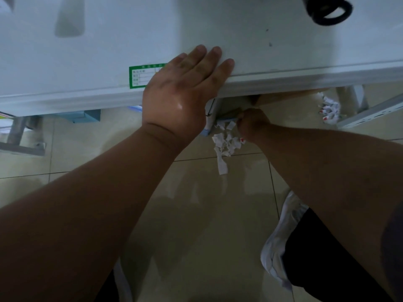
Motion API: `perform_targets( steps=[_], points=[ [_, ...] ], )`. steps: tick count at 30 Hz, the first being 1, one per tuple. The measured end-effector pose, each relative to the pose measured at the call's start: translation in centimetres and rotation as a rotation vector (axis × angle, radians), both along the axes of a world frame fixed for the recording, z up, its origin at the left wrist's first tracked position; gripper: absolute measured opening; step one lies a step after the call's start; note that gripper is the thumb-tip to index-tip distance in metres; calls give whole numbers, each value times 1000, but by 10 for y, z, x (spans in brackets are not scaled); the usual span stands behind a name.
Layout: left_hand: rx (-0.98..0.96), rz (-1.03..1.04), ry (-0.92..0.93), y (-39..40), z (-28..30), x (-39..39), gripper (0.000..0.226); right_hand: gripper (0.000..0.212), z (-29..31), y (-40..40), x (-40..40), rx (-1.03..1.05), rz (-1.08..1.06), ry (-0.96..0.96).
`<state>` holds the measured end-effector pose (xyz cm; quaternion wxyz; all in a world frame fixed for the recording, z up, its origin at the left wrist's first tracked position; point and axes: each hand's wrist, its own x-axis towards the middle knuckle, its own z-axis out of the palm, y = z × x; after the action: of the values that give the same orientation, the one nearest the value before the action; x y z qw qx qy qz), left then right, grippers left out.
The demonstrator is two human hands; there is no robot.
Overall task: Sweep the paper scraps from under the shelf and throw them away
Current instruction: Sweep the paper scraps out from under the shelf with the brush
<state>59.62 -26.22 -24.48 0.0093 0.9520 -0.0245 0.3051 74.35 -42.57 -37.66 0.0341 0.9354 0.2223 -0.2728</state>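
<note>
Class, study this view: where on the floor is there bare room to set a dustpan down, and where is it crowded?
Bare tiles lie between the two forearms, below the near pile of paper scraps. More bare tile lies left, between the left arm and the metal foot. It is crowded under the shelf edge: the right hand, the near pile, and a second pile.

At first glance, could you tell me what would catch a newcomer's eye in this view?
The left hand stands out first, spread flat on the front edge of the white shelf at the centre. Just below it, the right hand reaches under the shelf beside a heap of white paper scraps on the tiled floor; whether it holds any cannot be told. A second pile of scraps lies further right by a metal leg.
</note>
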Motion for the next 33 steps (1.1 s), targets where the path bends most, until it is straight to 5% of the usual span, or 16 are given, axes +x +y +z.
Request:
perform_targets(
  steps=[13, 19, 22, 27, 30, 33],
  points=[
    [10, 26, 115, -2, 3, 3, 59, 42, 7, -55, -54, 89, -65, 165],
    [-17, 33, 98, -2, 4, 3, 54, 29, 15, -39, -116, 365, -206, 503],
    [-2, 35, 78, -3, 3, 3, 54, 60, 10, -31, -142, 412, -112, 564],
    [32, 45, 61, -3, 2, 2, 58, 55, -12, -29, -133, 482, -269, 666],
    [50, 30, 22, -2, 0, 2, 57, 29, -15, -35, -112, 284, -193, 557],
    [31, 22, -29, 0, -2, 3, 50, 38, -10, -42, -84, 173, -92, 453]
  ],
)
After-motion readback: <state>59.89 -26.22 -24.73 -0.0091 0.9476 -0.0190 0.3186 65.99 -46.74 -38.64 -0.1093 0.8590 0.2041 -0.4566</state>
